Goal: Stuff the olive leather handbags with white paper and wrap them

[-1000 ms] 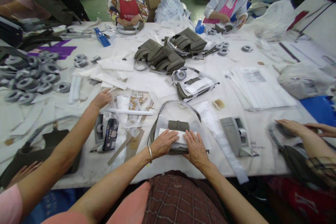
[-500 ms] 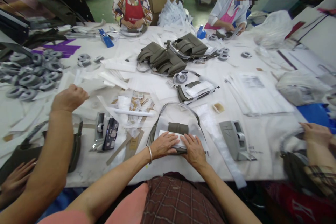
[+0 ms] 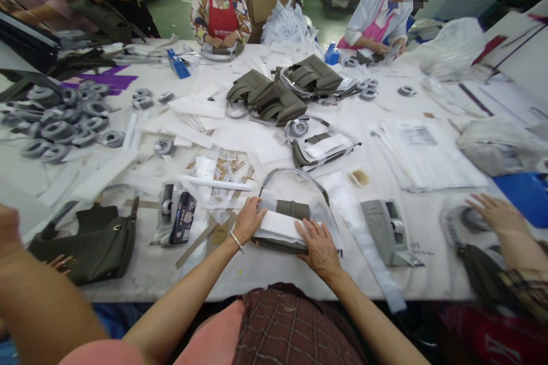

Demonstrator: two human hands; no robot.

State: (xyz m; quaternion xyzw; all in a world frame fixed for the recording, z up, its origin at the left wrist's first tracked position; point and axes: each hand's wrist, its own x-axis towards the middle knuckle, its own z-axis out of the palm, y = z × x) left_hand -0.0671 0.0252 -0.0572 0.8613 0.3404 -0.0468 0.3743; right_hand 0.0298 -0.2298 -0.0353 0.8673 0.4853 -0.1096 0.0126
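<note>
A dark olive handbag lies on the table in front of me, its wrapped handle arched away from me. A folded white foam sheet covers part of its front flap. At the bag's left end is my left hand, its fingers bent and closed on the side of the bag. My right hand rests on the right part of the foam and the near edge of the bag, fingers spread. Clear plastic shows around the bag's upper part.
Grey tape dispensers stand left and right. Another olive handbag lies left, near a neighbour's arm. A co-worker's hand is at the right. Olive bags and grey wrapped rolls lie farther back.
My left hand has moved from the foam's middle to the bag's left end, uncovering the sheet. My right hand stays on the right. The neighbour's arm at left has drawn back toward me.
</note>
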